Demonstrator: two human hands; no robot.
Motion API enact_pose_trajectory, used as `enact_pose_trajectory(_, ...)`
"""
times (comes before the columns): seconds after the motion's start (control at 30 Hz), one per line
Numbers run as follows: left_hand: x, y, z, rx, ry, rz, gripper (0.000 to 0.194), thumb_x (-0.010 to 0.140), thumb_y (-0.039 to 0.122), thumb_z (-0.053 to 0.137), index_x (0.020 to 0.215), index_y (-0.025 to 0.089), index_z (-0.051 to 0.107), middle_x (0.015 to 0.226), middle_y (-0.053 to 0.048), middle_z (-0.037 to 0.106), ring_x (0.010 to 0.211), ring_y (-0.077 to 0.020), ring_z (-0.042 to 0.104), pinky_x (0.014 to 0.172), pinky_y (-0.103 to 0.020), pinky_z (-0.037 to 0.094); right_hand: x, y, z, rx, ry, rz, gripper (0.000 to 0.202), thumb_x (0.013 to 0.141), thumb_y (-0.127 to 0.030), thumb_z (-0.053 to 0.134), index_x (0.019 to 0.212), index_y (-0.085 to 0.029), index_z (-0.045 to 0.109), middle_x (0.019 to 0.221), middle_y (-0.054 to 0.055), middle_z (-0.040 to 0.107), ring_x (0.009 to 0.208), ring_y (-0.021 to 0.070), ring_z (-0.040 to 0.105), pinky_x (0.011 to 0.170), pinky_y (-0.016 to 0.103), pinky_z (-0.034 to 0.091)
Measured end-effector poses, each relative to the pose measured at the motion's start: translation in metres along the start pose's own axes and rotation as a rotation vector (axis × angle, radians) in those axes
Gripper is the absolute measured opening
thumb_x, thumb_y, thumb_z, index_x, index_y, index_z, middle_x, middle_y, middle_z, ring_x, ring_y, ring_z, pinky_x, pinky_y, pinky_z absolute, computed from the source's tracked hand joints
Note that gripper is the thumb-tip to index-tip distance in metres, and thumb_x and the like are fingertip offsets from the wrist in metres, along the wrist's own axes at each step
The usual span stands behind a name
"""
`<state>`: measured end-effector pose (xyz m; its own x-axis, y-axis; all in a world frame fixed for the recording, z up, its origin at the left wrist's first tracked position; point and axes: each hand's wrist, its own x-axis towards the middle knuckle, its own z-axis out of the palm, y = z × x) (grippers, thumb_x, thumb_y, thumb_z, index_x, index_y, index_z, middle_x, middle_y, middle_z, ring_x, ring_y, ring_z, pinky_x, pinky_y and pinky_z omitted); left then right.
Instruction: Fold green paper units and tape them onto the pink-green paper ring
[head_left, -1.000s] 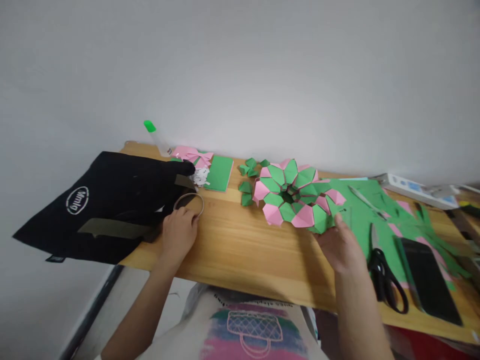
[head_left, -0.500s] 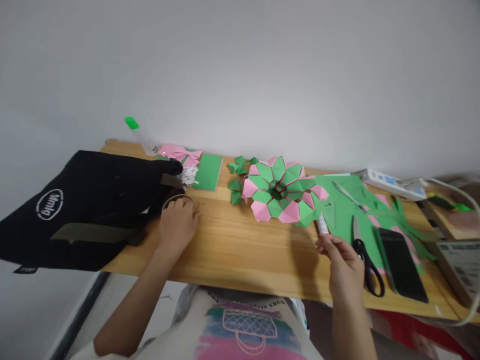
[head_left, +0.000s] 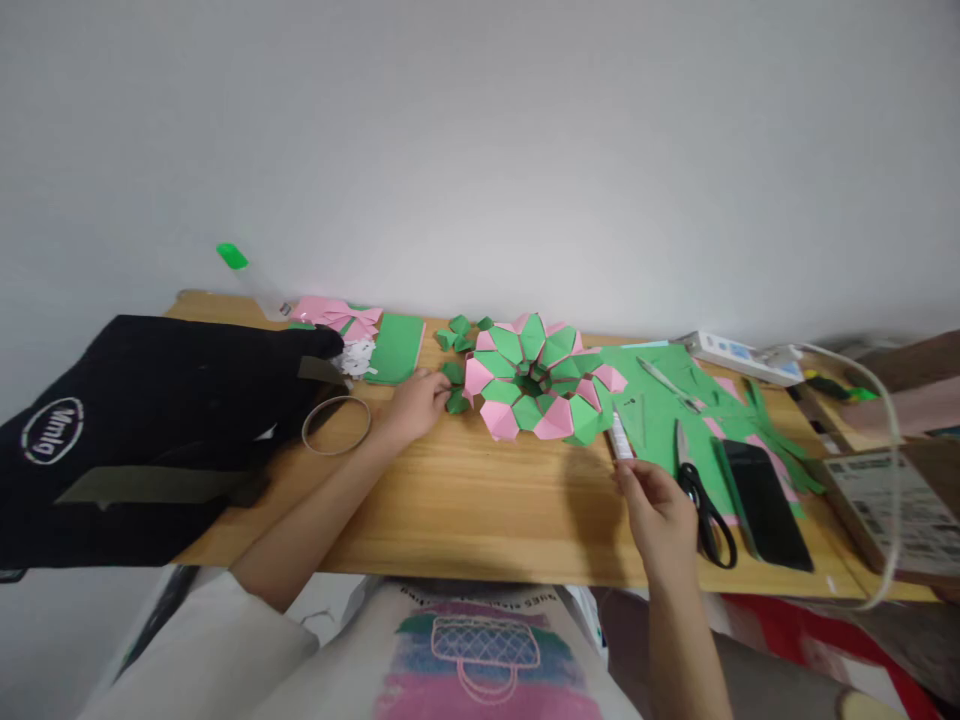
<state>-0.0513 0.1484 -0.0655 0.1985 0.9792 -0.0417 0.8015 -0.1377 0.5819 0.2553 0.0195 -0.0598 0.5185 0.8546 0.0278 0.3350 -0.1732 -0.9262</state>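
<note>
On the wooden table [head_left: 480, 500] lies a ring of folded pink and green paper petals [head_left: 532, 380]. My left hand [head_left: 418, 405] is at its left, fingers close together at a small green folded paper piece [head_left: 454, 400]; whether it grips the piece is hidden. More green folded pieces [head_left: 456, 333] lie just behind. A round tape-like ring [head_left: 337, 425] lies flat to the left of that hand. My right hand [head_left: 656, 505] holds a small white tube [head_left: 619, 440] between thumb and fingers, to the front right of the petal ring.
A black cloth bag [head_left: 180, 420] covers the left end. Green paper stack [head_left: 396, 348] and pink pieces [head_left: 337, 315] lie behind. At right are scissors [head_left: 701, 500], a phone [head_left: 765, 505], green sheets [head_left: 660, 400], a power strip [head_left: 742, 357] and a white cable [head_left: 892, 450].
My left hand has left the round ring and moved right to the small green pieces. My right hand still holds the white tube. The view has shifted slightly.
</note>
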Motion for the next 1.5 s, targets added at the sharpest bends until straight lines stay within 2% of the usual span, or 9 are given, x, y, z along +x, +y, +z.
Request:
enact_pose_trajectory(0.13, -0.020, 0.005, -0.016, -0.104, -0.059, 0.037, 0.027, 0.095, 0.033, 0.058, 0.114, 0.014, 0.061, 0.113, -0.009, 0.064, 0.097, -0.0204, 0.065, 0.084, -0.040, 0.056, -0.008, -0.007, -0.004, 0.031, -0.054, -0.022, 0.035, 0.070, -0.053, 0.070, 0.076, -0.018, 0.068, 0.073, 0.006, 0.070, 0.065, 0.0186, 0.061, 0.065, 0.033, 0.048)
enact_pose_trajectory(0.23, -0.056, 0.017, -0.034, -0.203, -0.092, 0.066, 0.019, 0.093, 0.025, 0.051, 0.086, 0.014, 0.065, 0.084, -0.003, 0.069, 0.079, -0.0184, 0.066, 0.073, -0.030, 0.055, -0.023, -0.026, 0.001, 0.082, -0.183, -0.026, 0.036, 0.072, -0.055, 0.070, 0.072, -0.019, 0.068, 0.070, 0.005, 0.068, 0.065, 0.0177, 0.062, 0.065, 0.032, 0.051)
enact_pose_trajectory(0.47, -0.124, 0.063, -0.049, -0.370, -0.005, 0.183, 0.011, 0.083, 0.025, 0.056, 0.079, 0.018, 0.063, 0.076, -0.001, 0.068, 0.074, -0.0141, 0.063, 0.069, -0.025, 0.049, -0.057, -0.080, 0.039, 0.420, -0.771, 0.034, 0.029, 0.079, -0.043, 0.073, 0.102, -0.025, 0.071, 0.088, 0.003, 0.074, 0.073, 0.0134, 0.067, 0.067, 0.026, 0.055)
enact_pose_trajectory(0.57, -0.132, 0.076, -0.045, -0.452, 0.052, 0.226, 0.007, 0.081, 0.020, 0.059, 0.076, 0.018, 0.062, 0.073, 0.001, 0.066, 0.070, -0.0119, 0.060, 0.067, -0.023, 0.047, -0.063, -0.087, 0.049, 0.563, -0.868, 0.060, 0.023, 0.075, -0.033, 0.079, 0.095, -0.025, 0.072, 0.079, -0.001, 0.072, 0.066, 0.0097, 0.065, 0.063, 0.022, 0.054)
enact_pose_trajectory(0.9, -0.129, 0.080, -0.024, -0.927, 0.016, 0.000, 0.010, 0.077, 0.024, 0.067, 0.075, 0.017, 0.059, 0.068, 0.002, 0.063, 0.063, -0.0102, 0.061, 0.061, -0.021, 0.050, -0.067, -0.082, 0.038, 0.403, -0.679, -0.059, 0.016, 0.072, -0.020, 0.074, 0.087, -0.023, 0.070, 0.074, -0.002, 0.064, 0.070, 0.0120, 0.059, 0.066, 0.025, 0.051)
enact_pose_trajectory(1.17, -0.123, 0.068, -0.011, -0.697, -0.086, 0.016, 0.014, 0.081, 0.026, 0.054, 0.089, 0.018, 0.062, 0.072, 0.001, 0.057, 0.065, -0.0124, 0.055, 0.061, -0.024, 0.043, -0.065, -0.072, 0.037, 0.277, -0.729, -0.227, 0.005, 0.076, -0.020, 0.068, 0.080, -0.022, 0.068, 0.090, 0.004, 0.063, 0.088, 0.0172, 0.061, 0.078, 0.030, 0.049)
enact_pose_trajectory(1.27, -0.121, 0.065, -0.008, -0.654, -0.180, 0.060, 0.017, 0.078, 0.022, 0.053, 0.085, 0.018, 0.068, 0.079, -0.003, 0.061, 0.073, -0.0156, 0.058, 0.066, -0.027, 0.045, -0.065, -0.064, 0.037, 0.333, -0.759, -0.123, 0.004, 0.078, -0.025, 0.070, 0.080, -0.022, 0.068, 0.088, 0.003, 0.066, 0.086, 0.0171, 0.062, 0.080, 0.031, 0.048)
enact_pose_trajectory(1.4, -0.120, 0.066, -0.005, -0.624, -0.261, 0.111, 0.015, 0.075, 0.019, 0.053, 0.070, 0.017, 0.067, 0.107, -0.009, 0.063, 0.104, -0.0222, 0.059, 0.090, -0.032, 0.046, -0.064, -0.053, 0.039, 0.350, -0.714, -0.004, 0.014, 0.076, -0.034, 0.074, 0.080, -0.021, 0.068, 0.074, 0.000, 0.066, 0.069, 0.0137, 0.057, 0.068, 0.027, 0.047)
enact_pose_trajectory(1.5, -0.120, 0.070, -0.003, -0.646, -0.313, 0.120, 0.019, 0.078, 0.021, 0.049, 0.067, 0.018, 0.064, 0.098, -0.006, 0.068, 0.094, -0.0192, 0.062, 0.087, -0.029, 0.048, -0.062, -0.049, 0.042, 0.366, -0.682, 0.037, 0.022, 0.075, -0.040, 0.075, 0.082, -0.020, 0.067, 0.067, -0.001, 0.063, 0.060, 0.0117, 0.055, 0.058, 0.025, 0.046)
